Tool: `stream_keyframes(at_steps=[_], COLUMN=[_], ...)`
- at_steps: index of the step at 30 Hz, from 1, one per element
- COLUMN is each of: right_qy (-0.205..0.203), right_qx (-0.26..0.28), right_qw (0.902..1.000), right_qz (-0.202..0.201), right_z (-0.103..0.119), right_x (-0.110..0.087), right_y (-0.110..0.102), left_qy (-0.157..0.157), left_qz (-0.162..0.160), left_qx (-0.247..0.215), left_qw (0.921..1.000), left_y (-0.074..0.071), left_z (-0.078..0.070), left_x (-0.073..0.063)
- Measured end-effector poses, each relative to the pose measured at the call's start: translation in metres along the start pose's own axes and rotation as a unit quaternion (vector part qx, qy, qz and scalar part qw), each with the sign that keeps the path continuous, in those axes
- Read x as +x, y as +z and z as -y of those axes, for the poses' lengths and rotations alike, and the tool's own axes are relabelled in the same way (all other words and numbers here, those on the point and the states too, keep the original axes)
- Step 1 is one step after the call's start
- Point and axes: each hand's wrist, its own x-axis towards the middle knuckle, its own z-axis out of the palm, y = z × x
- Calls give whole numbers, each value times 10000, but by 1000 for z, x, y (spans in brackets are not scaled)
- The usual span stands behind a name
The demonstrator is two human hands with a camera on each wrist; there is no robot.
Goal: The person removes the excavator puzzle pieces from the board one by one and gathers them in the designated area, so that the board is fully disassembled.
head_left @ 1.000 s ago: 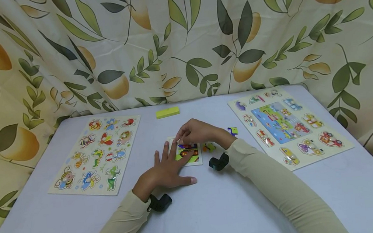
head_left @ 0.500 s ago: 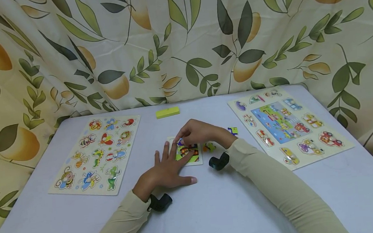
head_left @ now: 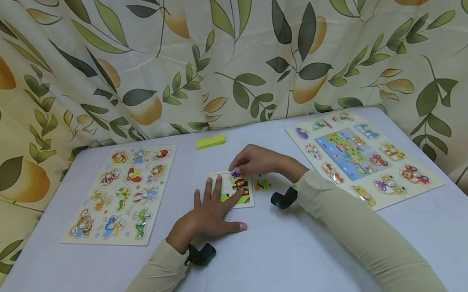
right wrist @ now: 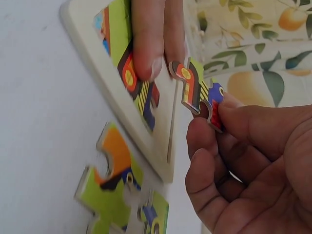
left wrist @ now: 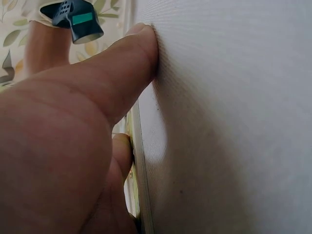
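My left hand lies with fingers spread, its fingertips on a small jigsaw board with a pale wooden frame. In the left wrist view, the thumb rests on the white cloth beside the board's edge. Above the board's upper right part, my right hand pinches a jigsaw piece printed in green, red, yellow and blue. The right wrist view shows it raised off the board, near the left fingertips. Other printed pieces sit in the frame, partly hidden by the left fingers.
Loose jigsaw pieces lie on the cloth right of the small board. A large insect puzzle board is at left, a vehicle puzzle board at right. A yellow block stands near the back, before a leaf-patterned curtain.
My right hand has shifted right across the top of the small board, away from the left index finger, carrying the jigsaw piece. The left hand stays where it was.
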Motion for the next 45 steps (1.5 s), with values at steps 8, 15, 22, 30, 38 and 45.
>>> stream_keyframes(at_steps=[8,15,22,30,38,45], right_qy=[272,180,291,326,402,552], right_qx=[222,178,210,193,51,13], right_qw=[9994,9997,9994,9993,9990,9983], right_qz=[-59,-55,-22,11,205,168], right_z=[-8,-14,-16,-24,-34,-42], right_x=[-7,-14,-25,-36,-46,-55], right_y=[-5,-10,-15,-20,-29,-35], left_qy=[36,-2,-36,48,50,31], left_qz=[-2,-32,-52,-101,-132,-127], left_qx=[-63,-31,-16,-103,-76,-102], left_qw=[10000,10000,10000,9999,9999,9999], left_y=[2,2,3,3,3,4], left_z=[0,1,1,1,1,2], left_x=[-1,-1,-1,-1,0,1])
